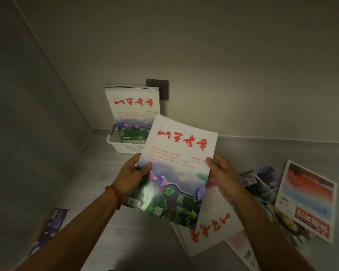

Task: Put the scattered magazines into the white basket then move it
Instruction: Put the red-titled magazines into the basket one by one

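Head | magazine (176, 169) between hands | left hand (133, 173) grips edge | right hand (221, 173) grips edge

You hold a glossy paper magazine (176, 173); the basket (123, 146) is white perforated plastic, the floor (110, 192) matt grey with a wood-like grain.
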`<state>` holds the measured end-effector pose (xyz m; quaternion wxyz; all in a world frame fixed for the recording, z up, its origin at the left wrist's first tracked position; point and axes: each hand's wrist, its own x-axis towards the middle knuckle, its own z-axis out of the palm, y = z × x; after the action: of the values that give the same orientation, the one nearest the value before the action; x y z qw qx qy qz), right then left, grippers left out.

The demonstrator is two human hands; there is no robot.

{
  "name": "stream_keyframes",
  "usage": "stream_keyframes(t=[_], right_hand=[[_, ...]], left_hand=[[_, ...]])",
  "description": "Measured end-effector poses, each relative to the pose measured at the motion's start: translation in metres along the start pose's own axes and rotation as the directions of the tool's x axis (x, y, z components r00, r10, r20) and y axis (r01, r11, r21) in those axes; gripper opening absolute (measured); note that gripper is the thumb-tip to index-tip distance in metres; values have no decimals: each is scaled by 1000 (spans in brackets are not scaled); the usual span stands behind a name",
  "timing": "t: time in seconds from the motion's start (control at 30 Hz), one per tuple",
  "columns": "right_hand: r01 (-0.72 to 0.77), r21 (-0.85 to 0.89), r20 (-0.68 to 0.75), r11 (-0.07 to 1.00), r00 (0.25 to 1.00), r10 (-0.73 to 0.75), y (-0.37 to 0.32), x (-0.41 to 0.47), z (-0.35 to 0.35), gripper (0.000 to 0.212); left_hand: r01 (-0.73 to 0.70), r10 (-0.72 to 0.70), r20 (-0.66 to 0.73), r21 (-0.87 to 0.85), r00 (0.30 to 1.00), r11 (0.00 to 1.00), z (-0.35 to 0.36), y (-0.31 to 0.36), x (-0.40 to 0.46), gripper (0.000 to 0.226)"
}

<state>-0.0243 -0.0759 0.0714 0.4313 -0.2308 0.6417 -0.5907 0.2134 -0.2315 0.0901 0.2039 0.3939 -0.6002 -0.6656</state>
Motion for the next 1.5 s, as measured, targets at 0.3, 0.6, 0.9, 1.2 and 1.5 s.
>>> stream_keyframes(t=[0.3, 0.6, 0.9, 1.2, 1.5], right_hand=[[402, -664, -15, 631, 836, -548, -96, 55, 91, 21], [316, -729, -118, 607, 816, -566, -127, 142, 165, 18], [98, -682, -190, 724, 933, -305, -81, 188, 171, 17], [25, -412, -148, 911, 984, -94, -50, 175, 165, 31], [-155, -704, -237, 693, 971, -23, 42, 59, 57, 26]], left_hand=[[-224, 314, -313, 293, 896, 930, -88, 61, 46, 11], [-205, 346, -390, 358, 853, 911, -158, 90, 117, 13], [-25, 86, -398, 156, 913, 987, -173, 40, 174, 7], [67, -25, -390, 95, 920, 993, -160, 17, 201, 26], [-2, 7, -223, 20, 975, 1000, -106, -17, 152, 28]])
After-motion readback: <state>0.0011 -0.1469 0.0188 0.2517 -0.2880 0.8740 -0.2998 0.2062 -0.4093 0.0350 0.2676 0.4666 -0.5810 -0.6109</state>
